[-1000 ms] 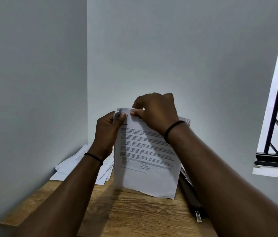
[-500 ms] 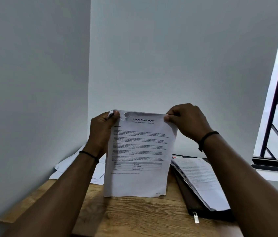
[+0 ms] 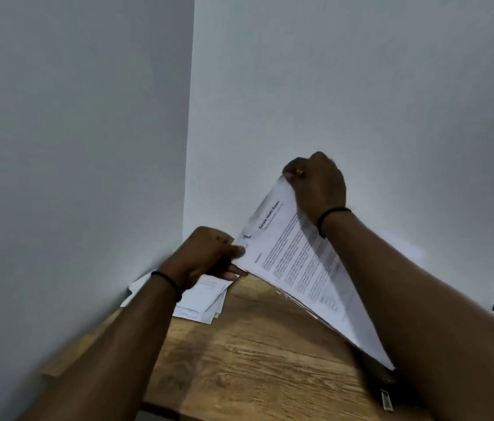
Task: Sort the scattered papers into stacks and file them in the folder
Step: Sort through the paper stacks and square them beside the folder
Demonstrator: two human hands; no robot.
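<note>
Your right hand [image 3: 318, 183] pinched the printed sheet [image 3: 297, 265] at its far corner; your left hand [image 3: 206, 256] pinched its left corner with curled fingers. The heading read "Sample Health Report".

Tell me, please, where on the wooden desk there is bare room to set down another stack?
Bare wood lies mid-desk, between the loose paper pile at the left wall and the sheet tilted over the dark folder. Both edges are crowded.

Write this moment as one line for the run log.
left hand: pinches sheet | right hand: pinches top corner | sheet: tilted over folder | pile: on desk
</note>
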